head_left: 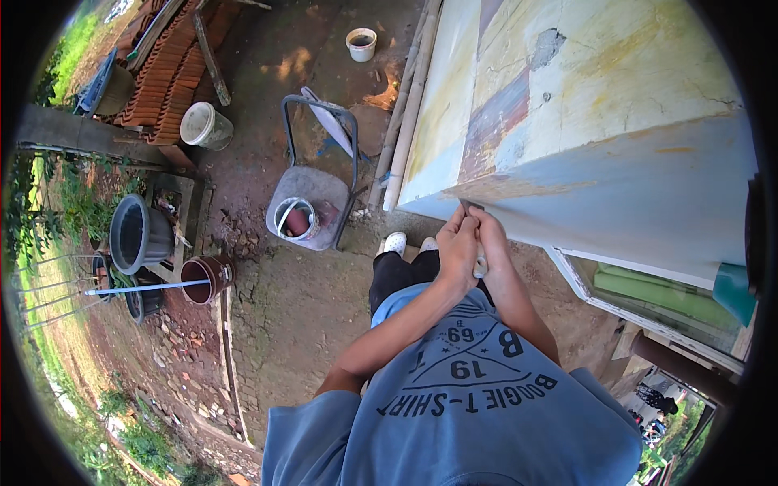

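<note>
Both my hands are closed together around a scraper (480,266), whose pale handle end sticks out below the fingers. A bit of its dark flat blade shows at the fingertips, against the lower corner edge of the painted wall (583,89). My left hand (459,249) wraps over the handle from the left. Pressed close to it, my right hand (491,235) grips from the right, with its fingers near the blade. Most of the tool is hidden by the hands. Worn patches of white, yellow and purple-brown paint cover the wall, and bare grey spots show.
To the left, a chair (284,194) carries a paint-stained bucket (309,235). Beyond are a white bucket (212,130), a small pail (361,50) and stacked roof tiles (166,69). Poles (413,105) run along the wall's foot. A window (660,296) is at right.
</note>
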Demonstrator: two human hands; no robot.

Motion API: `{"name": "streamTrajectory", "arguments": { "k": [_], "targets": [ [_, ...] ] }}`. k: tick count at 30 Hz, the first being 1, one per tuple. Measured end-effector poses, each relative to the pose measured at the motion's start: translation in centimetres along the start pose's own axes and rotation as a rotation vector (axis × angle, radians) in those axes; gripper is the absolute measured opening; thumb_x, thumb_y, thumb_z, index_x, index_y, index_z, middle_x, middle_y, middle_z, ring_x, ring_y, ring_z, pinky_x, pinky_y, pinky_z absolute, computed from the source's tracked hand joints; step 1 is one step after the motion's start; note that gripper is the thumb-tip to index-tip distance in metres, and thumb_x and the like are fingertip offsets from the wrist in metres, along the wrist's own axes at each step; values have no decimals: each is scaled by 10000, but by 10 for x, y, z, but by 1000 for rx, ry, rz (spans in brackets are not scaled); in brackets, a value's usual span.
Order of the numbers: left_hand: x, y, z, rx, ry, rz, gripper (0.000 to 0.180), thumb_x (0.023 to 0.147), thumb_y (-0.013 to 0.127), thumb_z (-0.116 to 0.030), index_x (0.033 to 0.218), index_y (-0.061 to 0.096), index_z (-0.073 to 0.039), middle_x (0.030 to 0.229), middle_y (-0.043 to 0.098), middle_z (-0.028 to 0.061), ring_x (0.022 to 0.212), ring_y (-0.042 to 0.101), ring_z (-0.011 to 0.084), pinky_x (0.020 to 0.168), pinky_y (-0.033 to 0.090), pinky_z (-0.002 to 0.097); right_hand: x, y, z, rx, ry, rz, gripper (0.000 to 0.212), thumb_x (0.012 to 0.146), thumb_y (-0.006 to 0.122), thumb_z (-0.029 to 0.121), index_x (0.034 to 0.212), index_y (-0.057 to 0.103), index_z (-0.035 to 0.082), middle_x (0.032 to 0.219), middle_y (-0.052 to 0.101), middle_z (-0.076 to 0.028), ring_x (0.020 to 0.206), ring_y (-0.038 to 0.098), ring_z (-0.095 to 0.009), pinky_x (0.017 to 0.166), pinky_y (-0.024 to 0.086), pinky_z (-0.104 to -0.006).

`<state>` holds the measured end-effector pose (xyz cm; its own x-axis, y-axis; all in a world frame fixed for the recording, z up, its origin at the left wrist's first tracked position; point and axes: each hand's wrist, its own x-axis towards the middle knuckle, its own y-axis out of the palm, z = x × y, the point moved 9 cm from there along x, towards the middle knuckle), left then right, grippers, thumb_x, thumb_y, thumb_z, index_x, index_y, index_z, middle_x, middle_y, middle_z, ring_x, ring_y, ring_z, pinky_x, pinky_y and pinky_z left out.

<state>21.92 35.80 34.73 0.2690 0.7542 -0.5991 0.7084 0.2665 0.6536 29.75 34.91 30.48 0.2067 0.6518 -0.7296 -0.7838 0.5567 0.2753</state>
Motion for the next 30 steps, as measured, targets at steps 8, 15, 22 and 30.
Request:
{"name": "streamTrajectory", "arguments": {
  "k": [8,15,22,30],
  "targets": [
    [4,3,-2,-30,-41,24,205,938,448,-49,1036,627,-26,739,520,-24,611,481,60,539,415,224,9,2,-1,61,-73,-11,180,928,519,201,800,566,82,675,531,-1,570,504,-98,515,405,-268],
    [-15,10,-8,-35,-32,18,222,934,454,-37,1068,631,-17,741,516,-29,622,485,56,545,418,219,-24,3,0,81,-108,-73,205,932,523,208,761,539,95,655,503,10,554,482,-95,498,390,-279],
    [-8,5,-10,-25,-9,-51,265,934,460,-39,1142,621,-7,749,541,-28,619,507,62,544,434,223,-5,1,5,57,-50,-70,194,932,527,209,793,563,78,670,527,2,543,492,-103,498,402,-278],
    [-9,10,-13,-45,-13,-67,213,927,466,-31,1065,628,-14,757,542,-20,623,499,58,549,428,218,-12,8,16,47,-100,-76,180,934,522,204,854,577,53,714,550,-11,580,517,-103,525,421,-275]
  ]
}}
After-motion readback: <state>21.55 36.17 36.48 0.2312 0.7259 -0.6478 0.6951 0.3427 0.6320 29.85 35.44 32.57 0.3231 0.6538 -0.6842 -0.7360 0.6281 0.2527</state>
